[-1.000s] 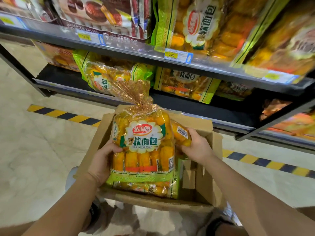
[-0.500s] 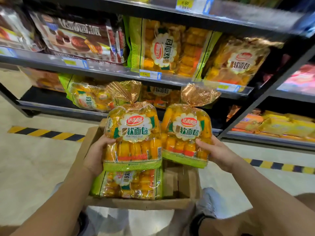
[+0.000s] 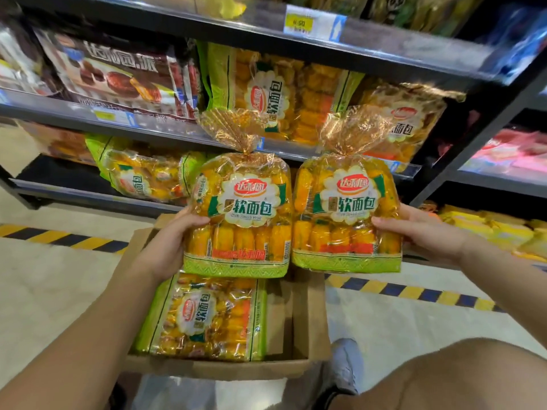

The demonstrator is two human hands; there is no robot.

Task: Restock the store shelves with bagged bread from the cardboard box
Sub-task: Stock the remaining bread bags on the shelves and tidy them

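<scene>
Yellow bread fills both your grips: your left hand point(image 3: 165, 247) clamps the left bag point(image 3: 239, 217), your right hand point(image 3: 420, 229) the right bag point(image 3: 346, 214), upright and touching above the cardboard box point(image 3: 307, 321), facing the shelves point(image 3: 370, 51).

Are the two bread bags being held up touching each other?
Touching. In the head view, the left bread bag and the right bread bag press side by side, with no gap along their meeting edges.

Bright, even store lighting; wide-angle view.
Glare glints on the bread bags' point(image 3: 239, 214) cellophane; shelves point(image 3: 384, 45) smear with motion blur toward 12 and 2 o'clock; straight edges bow near the borders.
</scene>
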